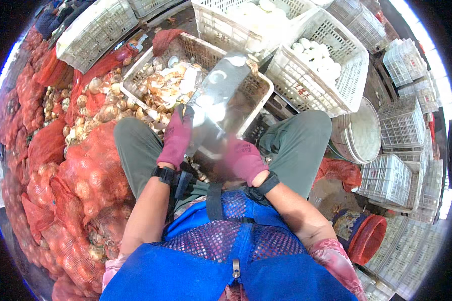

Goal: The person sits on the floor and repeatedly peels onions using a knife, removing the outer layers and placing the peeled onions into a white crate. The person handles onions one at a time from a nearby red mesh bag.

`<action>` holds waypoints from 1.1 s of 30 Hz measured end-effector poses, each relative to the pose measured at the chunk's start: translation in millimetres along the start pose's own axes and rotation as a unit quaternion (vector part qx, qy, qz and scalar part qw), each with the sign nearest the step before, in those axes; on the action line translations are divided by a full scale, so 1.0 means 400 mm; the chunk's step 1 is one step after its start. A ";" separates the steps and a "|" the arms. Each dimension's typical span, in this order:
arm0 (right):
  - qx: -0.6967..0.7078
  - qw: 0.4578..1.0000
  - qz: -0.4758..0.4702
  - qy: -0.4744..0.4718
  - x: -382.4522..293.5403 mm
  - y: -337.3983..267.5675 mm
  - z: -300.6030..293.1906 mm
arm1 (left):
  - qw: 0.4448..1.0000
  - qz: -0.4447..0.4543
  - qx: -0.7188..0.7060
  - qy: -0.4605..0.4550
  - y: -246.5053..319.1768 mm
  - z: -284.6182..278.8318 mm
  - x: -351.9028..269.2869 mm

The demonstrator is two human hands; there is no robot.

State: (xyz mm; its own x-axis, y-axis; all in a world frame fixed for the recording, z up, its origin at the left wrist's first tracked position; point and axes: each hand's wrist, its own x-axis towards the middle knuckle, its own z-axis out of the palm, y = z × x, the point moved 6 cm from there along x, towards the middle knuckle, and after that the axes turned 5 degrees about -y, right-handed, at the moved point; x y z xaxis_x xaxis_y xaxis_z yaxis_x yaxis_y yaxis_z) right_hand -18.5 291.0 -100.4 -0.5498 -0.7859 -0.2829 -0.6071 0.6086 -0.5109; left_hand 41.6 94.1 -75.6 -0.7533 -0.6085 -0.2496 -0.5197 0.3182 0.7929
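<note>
My left hand (176, 139), in a purple-pink knit glove with dark fingertips, is between my knees at the near edge of a dirty white plastic crate (135, 96). Onion skins and scraps (169, 84) lie in the crate's left part. Nearer my body, my right hand (245, 160) wears a matching glove; its fingers are blurred. A shiny grey, blurred shape (214, 101) with bright glare covers the middle of the view and part of the crate. Whether either hand holds anything is hidden by the blur.
Loose unpeeled onions (109, 113) and red mesh sacks of onions (94, 169) fill the left. Peeled onions lie in a white crate (305, 79) ahead, with another crate (226, 30) beside it. At right stand a white bucket (356, 131), stacked crates (386, 177) and a red-rimmed container (367, 239).
</note>
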 end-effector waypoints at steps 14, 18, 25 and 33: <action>-0.166 0.982 -0.054 -0.070 0.012 -0.042 0.098 | 0.993 -0.037 -0.112 -0.011 0.006 0.003 -0.025; -0.193 0.974 -0.089 -0.075 0.009 -0.057 0.086 | 0.975 -0.021 -0.219 -0.030 -0.002 0.004 -0.037; -0.120 0.975 -0.184 0.025 -0.029 -0.056 -0.008 | 0.943 -0.056 -0.325 -0.038 -0.180 -0.062 0.030; -0.011 0.999 -0.042 0.029 -0.006 -0.029 0.012 | 0.905 -0.093 -0.412 -0.038 -0.162 -0.056 0.009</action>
State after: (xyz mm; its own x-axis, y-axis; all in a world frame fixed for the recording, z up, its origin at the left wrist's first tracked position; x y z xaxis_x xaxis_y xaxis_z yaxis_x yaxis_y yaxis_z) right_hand -7.3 285.4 -97.6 -0.5278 -0.8273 -0.1926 -0.6649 0.5435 -0.5123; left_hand 81.7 55.0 -115.3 -0.7253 -0.5340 -0.4345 -0.1866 -0.4549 0.8707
